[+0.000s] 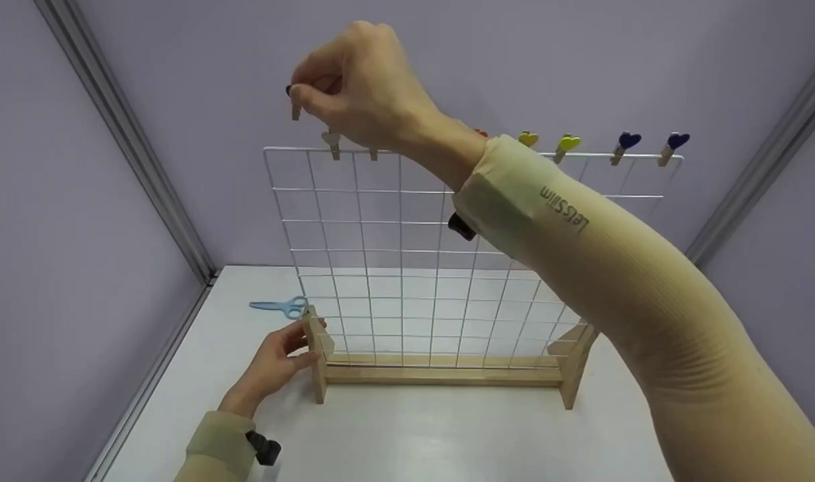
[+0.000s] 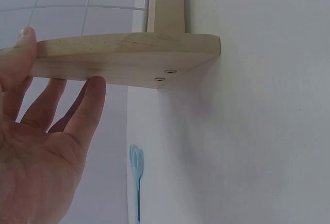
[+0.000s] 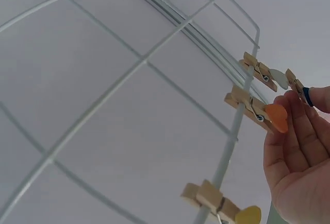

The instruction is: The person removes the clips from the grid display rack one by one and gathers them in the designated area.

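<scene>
High at the left corner of a white wire grid (image 1: 401, 250), my right hand (image 1: 371, 87) pinches a small wooden clothespin (image 1: 296, 111) between thumb and fingers. Its dark blue top (image 3: 308, 96) shows at the thumb in the right wrist view. The pin is above the grid's top wire, apart from it. A clothespin with a pale heart (image 3: 279, 78) and one with an orange heart (image 3: 277, 116) are clipped nearby on that wire. Lower down, my left hand (image 1: 274, 365) grips the left wooden side piece (image 2: 124, 62) of the stand, thumb on one edge, fingers against its outer face.
More heart clothespins line the top wire to the right, including yellow (image 1: 568, 144) and dark blue (image 1: 627, 142) ones. Light blue scissors (image 1: 290, 307) lie on the white table (image 1: 421, 435) behind the left hand. The right wooden foot (image 1: 578, 368) stands opposite. Walls enclose the table.
</scene>
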`<state>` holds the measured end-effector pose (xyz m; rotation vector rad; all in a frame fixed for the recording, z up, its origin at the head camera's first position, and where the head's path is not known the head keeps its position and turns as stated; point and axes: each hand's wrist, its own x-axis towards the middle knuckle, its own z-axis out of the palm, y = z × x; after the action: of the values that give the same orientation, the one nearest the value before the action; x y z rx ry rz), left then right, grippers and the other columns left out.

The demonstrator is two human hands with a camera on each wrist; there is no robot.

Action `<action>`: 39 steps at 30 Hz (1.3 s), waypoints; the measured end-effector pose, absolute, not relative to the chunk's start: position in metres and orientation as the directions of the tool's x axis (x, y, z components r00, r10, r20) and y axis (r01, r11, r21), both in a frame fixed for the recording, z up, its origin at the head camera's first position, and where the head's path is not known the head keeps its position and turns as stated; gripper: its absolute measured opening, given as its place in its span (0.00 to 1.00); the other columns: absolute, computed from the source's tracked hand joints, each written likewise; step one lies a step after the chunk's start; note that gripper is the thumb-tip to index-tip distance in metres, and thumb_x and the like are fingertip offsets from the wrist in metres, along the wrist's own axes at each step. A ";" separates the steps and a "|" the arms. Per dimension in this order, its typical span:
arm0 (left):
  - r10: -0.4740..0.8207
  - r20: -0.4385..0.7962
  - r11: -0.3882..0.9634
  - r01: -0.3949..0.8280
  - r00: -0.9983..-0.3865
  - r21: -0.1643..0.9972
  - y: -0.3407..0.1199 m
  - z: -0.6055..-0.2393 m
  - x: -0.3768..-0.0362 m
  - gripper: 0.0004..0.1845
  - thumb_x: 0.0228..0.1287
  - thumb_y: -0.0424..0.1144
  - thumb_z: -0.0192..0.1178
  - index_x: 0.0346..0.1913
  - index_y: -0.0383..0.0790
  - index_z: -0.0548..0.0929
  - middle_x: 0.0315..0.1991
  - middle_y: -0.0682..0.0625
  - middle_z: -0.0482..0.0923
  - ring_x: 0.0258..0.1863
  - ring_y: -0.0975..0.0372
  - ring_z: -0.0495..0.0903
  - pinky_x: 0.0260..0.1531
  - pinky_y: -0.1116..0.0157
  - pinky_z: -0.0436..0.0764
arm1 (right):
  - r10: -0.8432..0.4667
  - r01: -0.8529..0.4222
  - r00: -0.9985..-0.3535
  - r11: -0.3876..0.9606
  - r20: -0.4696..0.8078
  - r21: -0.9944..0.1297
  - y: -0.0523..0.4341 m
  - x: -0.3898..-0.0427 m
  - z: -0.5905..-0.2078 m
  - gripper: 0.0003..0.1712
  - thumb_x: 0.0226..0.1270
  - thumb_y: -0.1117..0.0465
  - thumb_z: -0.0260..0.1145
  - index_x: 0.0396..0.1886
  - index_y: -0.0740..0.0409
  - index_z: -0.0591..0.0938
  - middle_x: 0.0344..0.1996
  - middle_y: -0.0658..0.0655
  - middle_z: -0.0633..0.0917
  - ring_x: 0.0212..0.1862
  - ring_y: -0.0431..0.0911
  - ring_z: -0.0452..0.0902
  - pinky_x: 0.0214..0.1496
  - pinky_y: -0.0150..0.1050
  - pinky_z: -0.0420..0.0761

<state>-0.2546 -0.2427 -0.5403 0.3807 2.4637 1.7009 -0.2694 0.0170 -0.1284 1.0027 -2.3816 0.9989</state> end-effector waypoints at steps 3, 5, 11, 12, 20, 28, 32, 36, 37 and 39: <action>0.270 0.036 0.343 0.131 -0.962 0.930 -0.243 -0.540 -0.255 0.34 0.77 0.24 0.66 0.83 0.39 0.75 0.84 0.36 0.73 0.82 0.36 0.74 0.80 0.43 0.81 | -0.454 -0.737 -0.674 0.466 0.582 -0.490 0.022 -0.267 -0.127 0.12 0.78 0.64 0.71 0.40 0.52 0.99 0.35 0.52 0.97 0.31 0.36 0.89 0.40 0.29 0.90; 0.268 0.036 0.346 0.131 -0.963 0.929 -0.243 -0.540 -0.255 0.34 0.77 0.25 0.67 0.83 0.39 0.75 0.83 0.36 0.73 0.82 0.36 0.74 0.80 0.43 0.81 | -0.448 -0.748 -0.662 0.447 0.601 -0.490 0.027 -0.267 -0.128 0.11 0.78 0.65 0.71 0.40 0.54 0.99 0.34 0.52 0.97 0.28 0.36 0.87 0.37 0.29 0.89; 0.265 0.039 0.360 0.136 -0.964 0.923 -0.245 -0.540 -0.256 0.33 0.77 0.26 0.68 0.82 0.40 0.76 0.82 0.36 0.75 0.81 0.37 0.76 0.80 0.42 0.81 | -0.452 -0.798 -0.602 0.362 0.658 -0.482 0.043 -0.264 -0.135 0.11 0.76 0.66 0.70 0.40 0.57 0.98 0.34 0.53 0.98 0.23 0.36 0.86 0.32 0.30 0.89; 0.264 0.038 0.362 0.135 -0.964 0.922 -0.245 -0.540 -0.256 0.33 0.77 0.27 0.68 0.82 0.40 0.76 0.82 0.36 0.76 0.81 0.37 0.76 0.80 0.42 0.81 | -0.455 -0.806 -0.592 0.339 0.665 -0.485 0.045 -0.263 -0.137 0.11 0.75 0.67 0.70 0.40 0.58 0.98 0.34 0.54 0.98 0.22 0.37 0.87 0.31 0.31 0.90; 0.259 0.028 0.362 0.124 -0.965 0.924 -0.249 -0.541 -0.254 0.34 0.78 0.28 0.68 0.83 0.40 0.75 0.83 0.37 0.74 0.82 0.37 0.75 0.80 0.44 0.81 | -0.433 -0.824 -0.565 0.256 0.702 -0.505 0.055 -0.249 -0.165 0.09 0.73 0.69 0.72 0.41 0.62 0.97 0.36 0.58 0.98 0.28 0.38 0.90 0.36 0.30 0.91; 0.258 0.033 0.353 0.126 -0.966 0.927 -0.250 -0.541 -0.253 0.33 0.77 0.26 0.67 0.82 0.39 0.75 0.83 0.37 0.74 0.82 0.37 0.75 0.81 0.42 0.80 | -0.461 -0.843 -0.533 0.217 0.709 -0.493 0.064 -0.235 -0.198 0.07 0.71 0.69 0.74 0.40 0.62 0.97 0.35 0.57 0.98 0.32 0.42 0.92 0.38 0.31 0.92; 0.254 0.032 0.347 0.122 -0.967 0.930 -0.251 -0.541 -0.253 0.34 0.76 0.25 0.67 0.82 0.39 0.76 0.83 0.37 0.74 0.82 0.38 0.75 0.82 0.42 0.79 | -0.474 -0.846 -0.529 0.231 0.703 -0.481 0.070 -0.231 -0.216 0.06 0.71 0.69 0.74 0.41 0.63 0.97 0.35 0.58 0.98 0.33 0.46 0.94 0.39 0.31 0.93; 0.257 0.037 0.347 0.128 -0.966 0.929 -0.251 -0.541 -0.254 0.34 0.77 0.25 0.67 0.82 0.39 0.76 0.83 0.38 0.74 0.82 0.38 0.75 0.81 0.42 0.79 | -0.505 -0.833 -0.546 0.245 0.669 -0.495 0.076 -0.231 -0.237 0.07 0.72 0.68 0.74 0.43 0.63 0.97 0.36 0.58 0.98 0.33 0.47 0.94 0.39 0.32 0.94; 0.259 0.040 0.346 0.131 -0.965 0.929 -0.251 -0.541 -0.254 0.34 0.77 0.25 0.67 0.82 0.39 0.76 0.84 0.37 0.74 0.82 0.38 0.75 0.81 0.42 0.80 | -0.512 -0.827 -0.555 0.253 0.656 -0.502 0.077 -0.231 -0.244 0.07 0.73 0.68 0.74 0.43 0.63 0.97 0.37 0.58 0.98 0.34 0.47 0.94 0.39 0.32 0.94; 0.265 0.042 0.346 0.135 -0.963 0.929 -0.251 -0.541 -0.254 0.34 0.77 0.25 0.67 0.82 0.39 0.75 0.84 0.36 0.73 0.82 0.38 0.75 0.81 0.43 0.80 | -0.527 -0.807 -0.579 0.259 0.622 -0.531 0.079 -0.231 -0.257 0.07 0.73 0.68 0.74 0.44 0.63 0.96 0.38 0.58 0.98 0.34 0.47 0.94 0.40 0.33 0.95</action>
<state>-0.2541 -0.2515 -0.5407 0.3711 2.4795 1.6934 -0.2311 0.0788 -0.2574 1.2255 -2.2168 1.2305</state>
